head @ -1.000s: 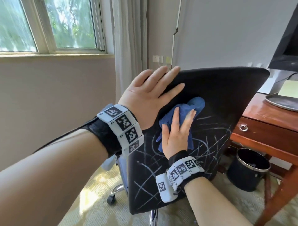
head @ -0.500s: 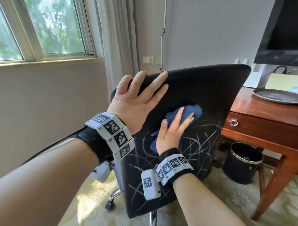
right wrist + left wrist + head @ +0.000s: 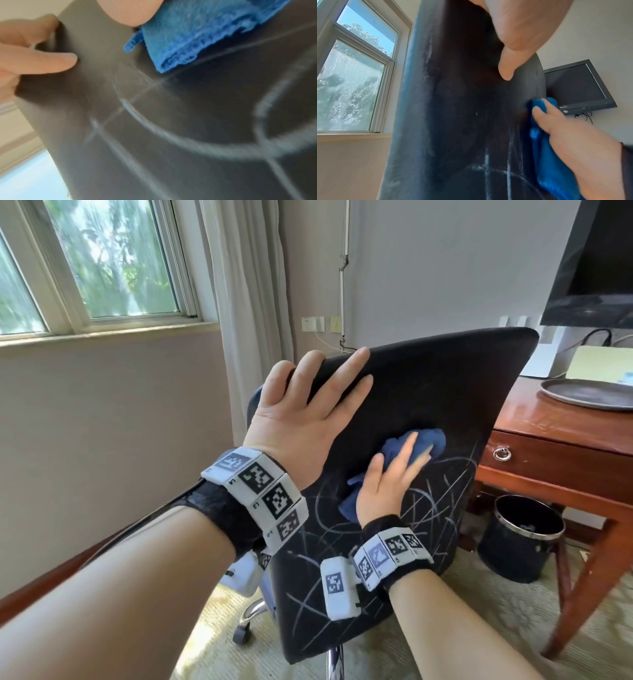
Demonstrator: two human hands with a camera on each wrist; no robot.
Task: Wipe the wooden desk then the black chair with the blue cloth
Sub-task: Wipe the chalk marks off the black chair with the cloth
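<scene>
The black chair [image 3: 445,392] shows its backrest to me, its lower half crossed by white chalk-like scribbles [image 3: 435,508]. My left hand [image 3: 301,419] lies spread on the backrest's top left corner, fingers straight and reaching the upper edge. My right hand [image 3: 387,484] presses the bunched blue cloth [image 3: 431,440] flat against the middle of the backrest, just above the scribbles. In the left wrist view, the right hand [image 3: 582,148] covers the cloth [image 3: 553,169]. In the right wrist view, the cloth [image 3: 197,33] sits above white lines on the chair [image 3: 171,135]. The wooden desk [image 3: 548,422] stands to the right.
A grey round tray [image 3: 589,393] lies on the desk, under a dark wall monitor [image 3: 596,258]. A black bin [image 3: 520,542] stands beneath the desk by its leg. A curtain [image 3: 250,302] and a window are behind the chair on the left. The floor is pale carpet.
My right hand has slid the cloth to the right across the backrest. The left hand stays on the top left corner. My head view has shifted slightly.
</scene>
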